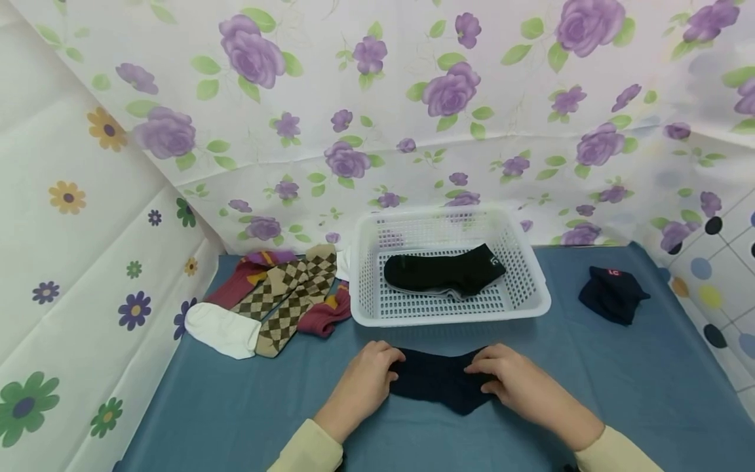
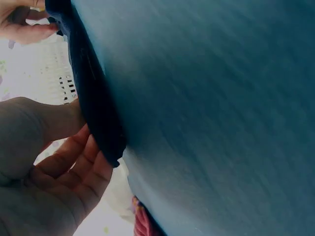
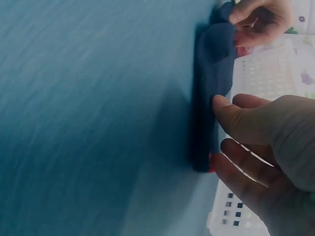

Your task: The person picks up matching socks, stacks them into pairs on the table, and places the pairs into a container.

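Note:
A navy sock (image 1: 439, 379) lies sideways in front of the basket, between my two hands. At its left end my left hand (image 1: 368, 377) pinches the fabric; in the left wrist view the thumb is on one side of the sock (image 2: 93, 93) and the fingers on the other. My right hand (image 1: 516, 380) holds the other end, its thumb against the sock (image 3: 209, 98) in the right wrist view. A second navy sock (image 1: 613, 294) with a red mark sits bunched at the right. Inside the white basket (image 1: 451, 319) lies a black sock pair (image 1: 442, 270).
Left of the basket several socks lie in a heap: a white sock (image 1: 223, 330), brown checkered socks (image 1: 295, 295) and dark red socks (image 1: 321, 318). A blue cloth (image 1: 236, 419) covers the table. A flowered sheet (image 1: 377, 131) stands behind it.

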The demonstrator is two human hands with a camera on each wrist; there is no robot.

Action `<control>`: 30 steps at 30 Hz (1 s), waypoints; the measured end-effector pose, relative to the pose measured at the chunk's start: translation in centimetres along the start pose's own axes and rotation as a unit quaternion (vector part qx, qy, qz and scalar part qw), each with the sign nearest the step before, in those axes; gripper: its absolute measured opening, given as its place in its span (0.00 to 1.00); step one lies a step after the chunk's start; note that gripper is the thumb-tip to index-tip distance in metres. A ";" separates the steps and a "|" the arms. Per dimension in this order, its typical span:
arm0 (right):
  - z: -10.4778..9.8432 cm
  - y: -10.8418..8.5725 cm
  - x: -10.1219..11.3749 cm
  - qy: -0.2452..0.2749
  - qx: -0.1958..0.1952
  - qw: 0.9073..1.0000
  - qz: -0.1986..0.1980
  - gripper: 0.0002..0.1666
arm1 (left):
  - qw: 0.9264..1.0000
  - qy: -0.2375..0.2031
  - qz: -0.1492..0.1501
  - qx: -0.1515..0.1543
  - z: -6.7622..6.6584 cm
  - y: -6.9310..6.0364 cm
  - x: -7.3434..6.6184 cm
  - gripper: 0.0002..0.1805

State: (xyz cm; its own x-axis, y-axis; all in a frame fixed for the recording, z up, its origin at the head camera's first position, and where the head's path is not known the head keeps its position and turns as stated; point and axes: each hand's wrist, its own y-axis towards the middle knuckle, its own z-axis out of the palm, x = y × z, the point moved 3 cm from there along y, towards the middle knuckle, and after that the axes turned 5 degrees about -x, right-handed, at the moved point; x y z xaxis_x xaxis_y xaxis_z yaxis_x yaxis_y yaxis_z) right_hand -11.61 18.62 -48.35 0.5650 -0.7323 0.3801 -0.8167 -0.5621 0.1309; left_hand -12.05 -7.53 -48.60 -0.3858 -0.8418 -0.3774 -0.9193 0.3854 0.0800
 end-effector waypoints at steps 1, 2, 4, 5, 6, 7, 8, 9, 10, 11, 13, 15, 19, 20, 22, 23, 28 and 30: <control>0.2 -0.1 -0.2 -0.002 0.010 1.000 0.002 0.22 | 1.000 0.001 -0.007 0.008 0.1 0.1 0.2 0.13; 0.3 -0.1 -0.4 -0.004 0.019 1.000 0.006 0.23 | 1.000 0.000 -0.014 0.017 0.2 0.1 0.3 0.14; 0.5 -0.3 -0.7 -0.007 0.029 0.999 0.011 0.23 | 0.999 -0.004 -0.026 0.030 0.3 0.2 0.5 0.16; 0.6 -0.3 -0.8 -0.010 0.033 0.999 0.014 0.23 | 0.999 -0.008 -0.032 0.036 0.2 0.3 0.5 0.16; 0.6 -0.3 -0.9 -0.012 0.036 0.999 0.016 0.23 | 0.999 -0.010 -0.036 0.040 0.2 0.4 0.5 0.17; 0.7 -0.3 -1.0 -0.013 0.038 0.999 0.017 0.23 | 0.998 -0.010 -0.038 0.043 0.1 0.4 0.5 0.18; 0.7 -0.3 -1.1 -0.014 0.039 0.999 0.019 0.23 | 0.998 -0.011 -0.041 0.047 0.1 0.5 0.6 0.18; 0.7 -0.3 -1.2 -0.015 0.041 0.999 0.021 0.22 | 0.998 -0.011 -0.043 0.048 0.0 0.5 0.6 0.19; 0.8 -0.2 -1.2 -0.016 0.042 0.999 0.023 0.22 | 0.998 -0.014 -0.046 0.051 0.0 0.6 0.6 0.20; 0.8 -0.2 -1.3 -0.017 0.042 0.999 0.025 0.22 | 0.997 -0.016 -0.050 0.052 -0.1 0.6 0.6 0.20; 0.8 -0.1 -1.3 -0.020 0.042 0.999 0.029 0.22 | 0.996 -0.021 -0.061 0.054 -0.1 0.6 0.8 0.21; 0.9 -0.1 -1.4 -0.022 0.041 0.998 0.032 0.21 | 0.995 -0.030 -0.073 0.054 -0.1 0.5 0.9 0.22; 0.8 0.0 -1.5 -0.016 0.041 0.998 0.042 0.21 | 0.994 -0.047 -0.085 0.052 0.0 0.4 1.1 0.22; 0.8 -0.1 -1.5 -0.012 0.043 0.998 0.045 0.20 | 0.994 -0.052 -0.086 0.052 0.0 0.4 1.2 0.22; 0.8 -0.1 -1.6 -0.004 0.048 0.998 0.050 0.20 | 0.993 -0.062 -0.085 0.050 -0.1 0.4 1.4 0.22; 0.8 -0.1 -1.7 0.001 0.050 0.997 0.052 0.20 | 0.993 -0.066 -0.084 0.048 -0.1 0.5 1.5 0.22; 0.0 -0.5 -2.4 0.073 0.050 0.994 0.065 0.19 | 0.991 -0.092 -0.087 0.046 -0.4 0.6 1.7 0.18; -0.9 -0.8 -3.4 0.106 0.041 0.990 0.089 0.18 | 0.990 -0.098 -0.092 0.038 -0.5 0.6 1.7 0.15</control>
State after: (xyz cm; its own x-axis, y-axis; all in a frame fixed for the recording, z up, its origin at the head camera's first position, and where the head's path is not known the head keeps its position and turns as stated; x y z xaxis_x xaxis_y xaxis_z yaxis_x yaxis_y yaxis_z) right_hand -12.99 21.92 -48.93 0.3687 -0.7309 0.5744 -0.8840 -0.4667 -0.0265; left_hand -13.33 -8.91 -48.72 -0.1828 -0.8139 -0.5516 -0.9612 0.2658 -0.0737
